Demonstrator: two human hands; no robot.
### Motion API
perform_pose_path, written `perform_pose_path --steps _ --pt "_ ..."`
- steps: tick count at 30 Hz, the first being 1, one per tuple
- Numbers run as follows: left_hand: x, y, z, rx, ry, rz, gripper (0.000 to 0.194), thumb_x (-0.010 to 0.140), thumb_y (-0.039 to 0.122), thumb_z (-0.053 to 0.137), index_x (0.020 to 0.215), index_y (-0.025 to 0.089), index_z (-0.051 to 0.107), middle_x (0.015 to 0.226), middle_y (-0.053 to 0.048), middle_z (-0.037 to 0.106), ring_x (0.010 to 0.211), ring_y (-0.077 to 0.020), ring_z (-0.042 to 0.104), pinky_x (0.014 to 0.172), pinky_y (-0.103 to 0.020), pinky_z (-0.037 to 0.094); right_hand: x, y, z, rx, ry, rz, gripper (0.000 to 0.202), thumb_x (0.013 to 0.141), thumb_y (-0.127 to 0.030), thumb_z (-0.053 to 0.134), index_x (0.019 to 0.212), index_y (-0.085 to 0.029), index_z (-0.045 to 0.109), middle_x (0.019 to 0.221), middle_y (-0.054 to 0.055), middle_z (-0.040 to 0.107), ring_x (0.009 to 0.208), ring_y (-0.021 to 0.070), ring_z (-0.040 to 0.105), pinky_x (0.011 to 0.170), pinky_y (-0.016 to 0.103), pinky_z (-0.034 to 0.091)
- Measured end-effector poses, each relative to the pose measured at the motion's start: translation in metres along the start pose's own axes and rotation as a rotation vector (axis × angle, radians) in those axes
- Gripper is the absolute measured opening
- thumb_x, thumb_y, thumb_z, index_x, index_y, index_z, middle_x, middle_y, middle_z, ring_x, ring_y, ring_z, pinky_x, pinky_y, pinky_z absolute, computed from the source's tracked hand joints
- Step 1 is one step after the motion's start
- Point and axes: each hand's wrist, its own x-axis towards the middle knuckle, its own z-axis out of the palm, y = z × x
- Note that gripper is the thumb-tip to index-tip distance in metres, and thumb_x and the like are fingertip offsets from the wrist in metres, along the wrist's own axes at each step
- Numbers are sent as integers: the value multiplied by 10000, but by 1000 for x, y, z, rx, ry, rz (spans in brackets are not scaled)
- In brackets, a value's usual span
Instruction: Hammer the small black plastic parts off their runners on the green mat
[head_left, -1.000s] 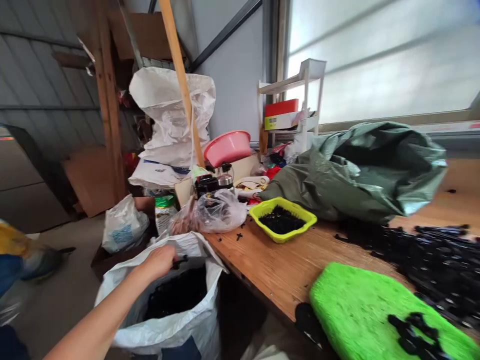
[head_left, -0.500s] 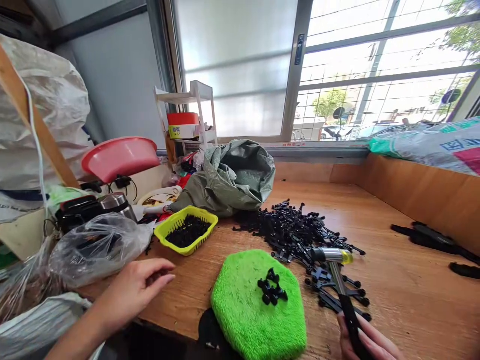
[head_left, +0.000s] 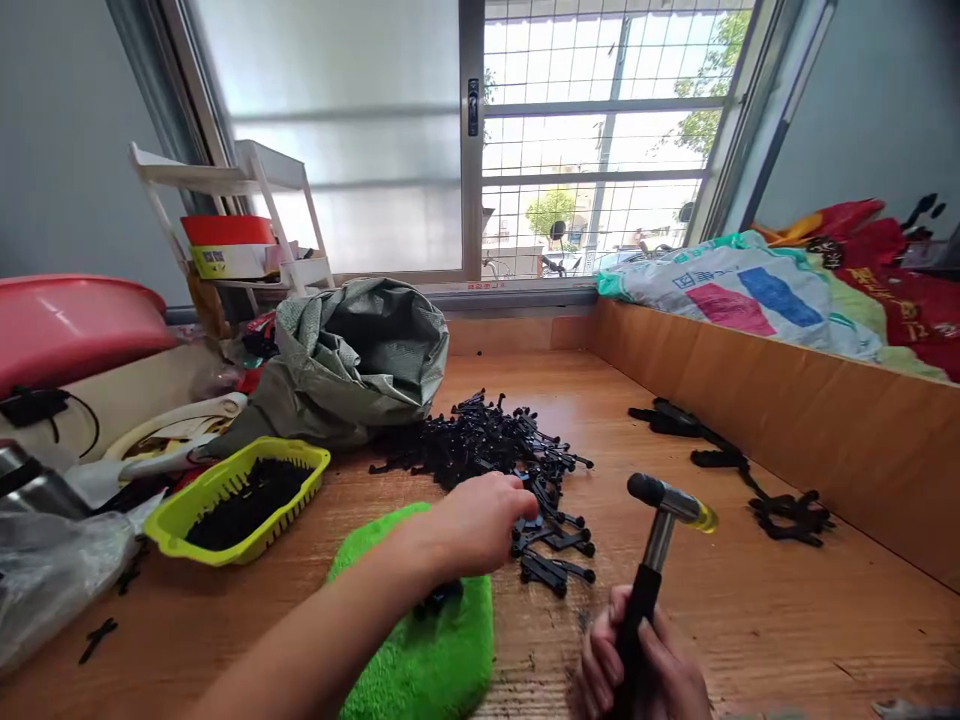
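My right hand (head_left: 645,665) grips the black handle of a small hammer (head_left: 660,520), held upright above the wooden table (head_left: 750,620) with its head pointing right. My left hand (head_left: 480,520) reaches over a bright green pad (head_left: 427,660) to the near edge of a pile of black plastic parts (head_left: 487,450); its fingers curl onto the parts, and I cannot tell whether it grips one. A few black parts lie on the pad under my forearm.
A yellow basket (head_left: 176,520) of small black bits stands at left, a grey-green sack (head_left: 360,350) behind it. More black parts (head_left: 787,510) lie by the wooden side wall (head_left: 825,430). A red basin (head_left: 67,325), white shelf rack (head_left: 225,180) and clear bag (head_left: 52,580) crowd the left.
The view swung right from the white sack on the floor to the table. My left hand left that sack and reached the parts pile. My right hand raised the hammer upright.
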Motion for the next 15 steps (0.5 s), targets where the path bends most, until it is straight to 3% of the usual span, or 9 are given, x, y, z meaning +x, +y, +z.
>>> perform_pose_path --steps 3,9,12,15 --pt "21 4 11 111 -113 163 244 641 81 537 866 159 589 881 -94 574 791 -224 536 658 -278 400 1 2 1 21 19 -24 331 772 -488 631 820 -220 443 520 -57 422 360 99 394 345 192 342" --pt "35 16 12 131 -123 149 193 651 82 503 816 159 564 814 -82 588 755 -212 554 629 -266 411 -2 2 8 45 43 -25 330 788 -493 611 811 -219 429 512 -62 415 351 93 375 339 182 329" --pt "34 21 22 208 -205 162 134 631 166 595 762 147 578 749 -99 595 691 -235 569 586 -284 413 -3 2 8 46 50 -8 324 791 -492 608 831 -223 431 520 -60 420 363 97 380 345 184 334" --pt "33 23 35 233 -188 117 105 636 142 603 739 138 587 696 -103 597 634 -232 574 547 -277 400 -3 2 4 49 33 18 338 768 -491 631 826 -222 433 513 -59 423 364 103 388 343 193 341"
